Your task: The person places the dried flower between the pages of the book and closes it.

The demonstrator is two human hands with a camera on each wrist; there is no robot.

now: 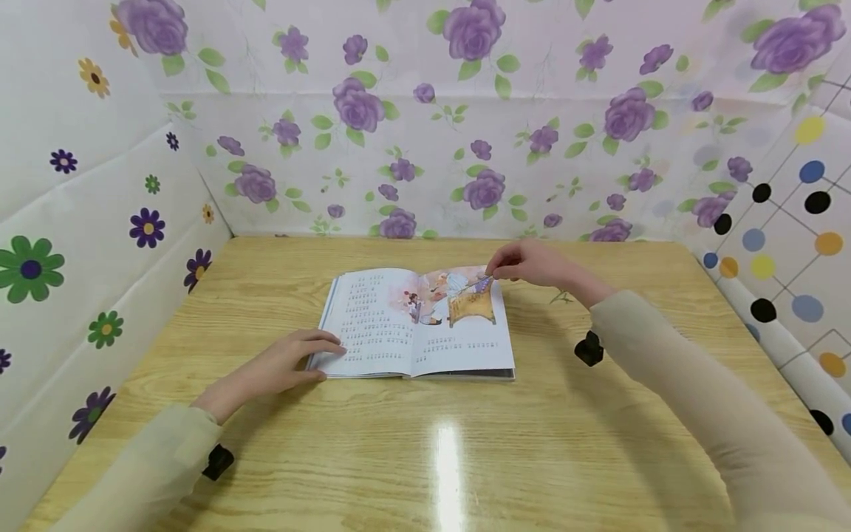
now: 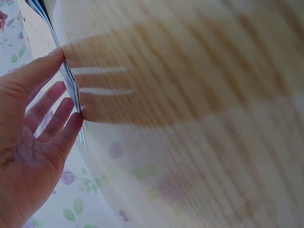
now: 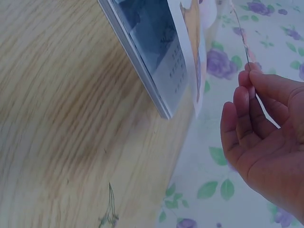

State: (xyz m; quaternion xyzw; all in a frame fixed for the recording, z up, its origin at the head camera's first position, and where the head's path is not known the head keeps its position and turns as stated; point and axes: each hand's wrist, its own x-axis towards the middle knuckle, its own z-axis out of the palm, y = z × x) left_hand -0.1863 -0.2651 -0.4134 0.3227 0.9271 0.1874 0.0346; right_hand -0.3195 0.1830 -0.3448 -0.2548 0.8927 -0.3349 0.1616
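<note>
An open picture book (image 1: 372, 325) lies on the wooden table, printed text on its left page and a coloured illustration on the right. My left hand (image 1: 295, 360) rests at the left page's lower outer corner, fingers reaching over the paper and thumb by the book's edge. In the left wrist view these fingers (image 2: 59, 114) are extended along the page edges. Above the right page's upper corner, my right hand (image 1: 528, 264) pinches the thin stem of a purplish flower sprig (image 3: 243, 38) between thumb and fingertips. The sprig overlaps the illustration in the head view.
Another small thin green sprig (image 1: 561, 297) lies on the table (image 1: 359, 458) right of the book. A purple-rose patterned cloth (image 1: 425, 148) hangs behind the table. Flower-printed cloth (image 1: 106, 244) stands on the left and dotted cloth (image 1: 784, 244) on the right.
</note>
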